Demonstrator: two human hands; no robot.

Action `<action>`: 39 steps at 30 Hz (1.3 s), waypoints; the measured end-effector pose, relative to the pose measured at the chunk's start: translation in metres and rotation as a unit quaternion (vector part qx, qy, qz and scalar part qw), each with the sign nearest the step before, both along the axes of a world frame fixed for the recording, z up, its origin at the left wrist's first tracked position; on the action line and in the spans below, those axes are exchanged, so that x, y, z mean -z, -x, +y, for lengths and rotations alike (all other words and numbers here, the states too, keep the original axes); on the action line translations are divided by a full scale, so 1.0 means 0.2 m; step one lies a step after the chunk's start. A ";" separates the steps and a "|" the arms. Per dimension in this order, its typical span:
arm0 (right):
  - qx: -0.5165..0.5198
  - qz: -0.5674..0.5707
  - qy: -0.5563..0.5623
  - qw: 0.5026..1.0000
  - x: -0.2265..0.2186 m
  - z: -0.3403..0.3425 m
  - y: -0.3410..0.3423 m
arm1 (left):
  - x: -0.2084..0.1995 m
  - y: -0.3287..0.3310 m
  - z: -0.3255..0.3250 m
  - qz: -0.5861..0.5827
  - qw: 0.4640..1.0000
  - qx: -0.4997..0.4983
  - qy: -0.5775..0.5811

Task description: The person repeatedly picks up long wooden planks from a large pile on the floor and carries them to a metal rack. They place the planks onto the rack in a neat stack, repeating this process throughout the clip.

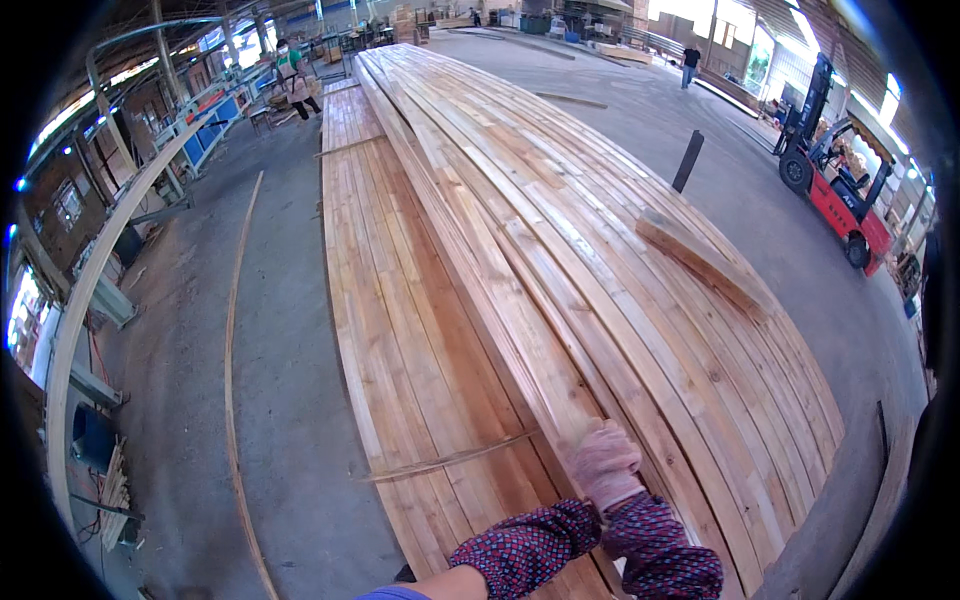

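Note:
My right hand (pixel 608 466), in a pale pinkish work glove, is closed over the near part of a long wooden board (pixel 530 345). This board lies lengthwise along the raised edge of a big stack of long boards (pixel 640 360). My left forearm, in a dark patterned sleeve (pixel 530 540), reaches in from the lower edge and ends against the right wrist. The left hand's fingers are hidden there. Left of the raised edge lies a lower layer of boards (pixel 400 330), with a thin wooden strip (pixel 455 458) across it.
A short thick timber (pixel 700 265) lies on the stack's right side. A dark upright post (pixel 687 161) stands beyond it. A red forklift (pixel 845 190) is at the far right. One long strip (pixel 232 350) lies on the floor at left. Two people (pixel 291 80) (pixel 690 66) stand farther off.

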State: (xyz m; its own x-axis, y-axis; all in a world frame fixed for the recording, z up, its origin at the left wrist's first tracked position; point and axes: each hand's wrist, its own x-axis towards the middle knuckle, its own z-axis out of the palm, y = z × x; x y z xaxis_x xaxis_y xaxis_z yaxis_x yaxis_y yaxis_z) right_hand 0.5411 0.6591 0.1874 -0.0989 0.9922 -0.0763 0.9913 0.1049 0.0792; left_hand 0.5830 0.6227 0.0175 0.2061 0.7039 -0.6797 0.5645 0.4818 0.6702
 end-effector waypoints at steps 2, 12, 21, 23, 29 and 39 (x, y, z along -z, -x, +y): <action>0.056 -0.024 0.084 0.995 0.02 -0.02 0.08 | -0.05 0.02 0.00 -0.001 1.000 -0.016 0.015; 0.110 0.050 0.185 0.975 -0.14 -0.13 0.00 | -0.11 0.04 -0.01 -0.001 0.999 -0.028 0.028; 0.131 -0.105 -0.052 0.984 -0.28 0.03 -0.65 | -0.42 0.14 0.00 -0.016 0.997 -0.022 0.068; 0.156 -0.078 0.006 0.985 -0.16 -0.05 -0.55 | -0.26 0.14 0.05 0.049 0.992 0.115 -0.013; 0.091 -0.033 -0.075 0.992 0.31 -0.39 -0.56 | -0.13 0.12 0.10 0.027 0.992 0.123 -0.016; 0.251 -0.171 -0.007 0.953 0.33 -0.30 -0.27 | 0.11 0.48 -0.33 -0.358 0.922 0.046 0.136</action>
